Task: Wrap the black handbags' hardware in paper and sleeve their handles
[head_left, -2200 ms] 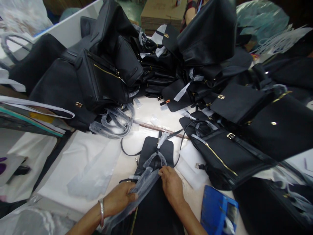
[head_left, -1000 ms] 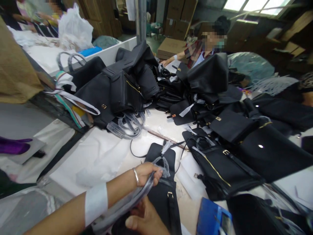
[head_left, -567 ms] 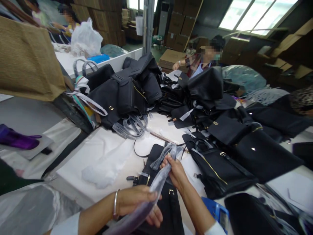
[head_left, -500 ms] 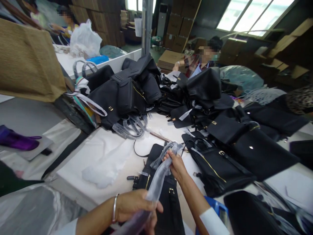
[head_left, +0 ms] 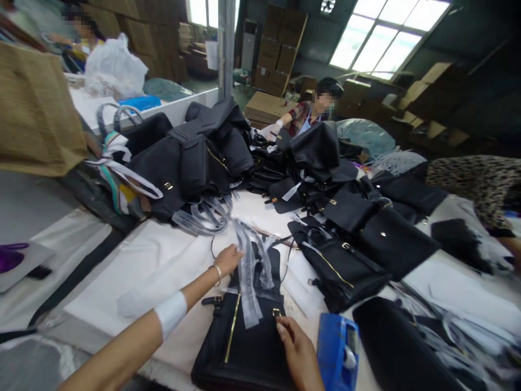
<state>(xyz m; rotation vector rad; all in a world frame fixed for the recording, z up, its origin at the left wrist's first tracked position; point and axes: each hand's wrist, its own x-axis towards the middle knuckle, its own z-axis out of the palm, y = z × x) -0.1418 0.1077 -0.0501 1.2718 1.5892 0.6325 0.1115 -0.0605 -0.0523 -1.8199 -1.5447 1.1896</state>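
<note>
A black backpack [head_left: 256,347] with a gold zipper and gold buckles lies flat before me on the white table. Strips of clear plastic film [head_left: 248,296] trail over its upper part and handle. My left hand [head_left: 229,259] reaches to the top of the backpack, fingers closed on one film strip at its left edge. Lower down, my right hand [head_left: 299,347] is at the right-hand buckle [head_left: 277,313], thumb and fingertips drawn together. Whatever may be between those fingertips is hidden.
Black bags pile up at the back left [head_left: 203,168] and right [head_left: 345,250]. A blue tape dispenser [head_left: 331,347] stands right of the backpack. Plastic-wrapped handles [head_left: 211,214] lie behind. Across the table is a co-worker [head_left: 303,117]; a brown sack [head_left: 40,108] hangs left.
Both hands held the twisted film before; it now lies spread over the backpack. My left hand has moved up and away, my right hand down to the buckle. The view has shifted right.
</note>
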